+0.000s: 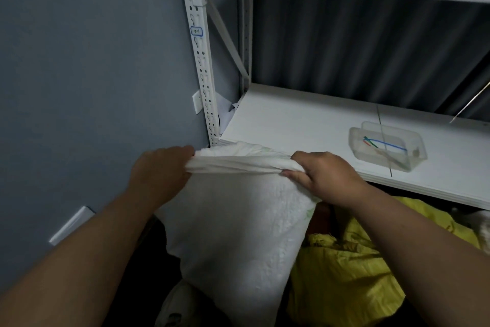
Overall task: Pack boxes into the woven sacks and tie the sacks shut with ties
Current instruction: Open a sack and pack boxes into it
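Holding the mouth of a crinkly white woven plastic sack (233,220) stretched flat between both hands, right in front of the white metal storage shelf (305,114). The left hand (159,170) grips the left end of the bunched rim, fingers curled into the fabric so you can't really see them. The right hand (326,175) pinches the right end, thumb underneath and fingers folded over the top. The gathered rim runs pretty much straight left to right between the two fists, and the body of the sack hangs down below it, so the sack's long axis is vertical while the mouth is horizontal.

What matters for the next bit, I reckon: the ties. There's a clear rectangular plastic tray (389,149) on the shelf with a few thin coloured ties (384,144) in it, blue, green and red from what I can make out. It sits up and to the right of the sack mouth, near the right hand and well apart from the left. So the right hand looks like the obvious one to go for a tie, while the left bunches the neck.

Can't tell whether boxes are inside. A crumpled yellow woven sack (344,273) lies just beside it, lower right.
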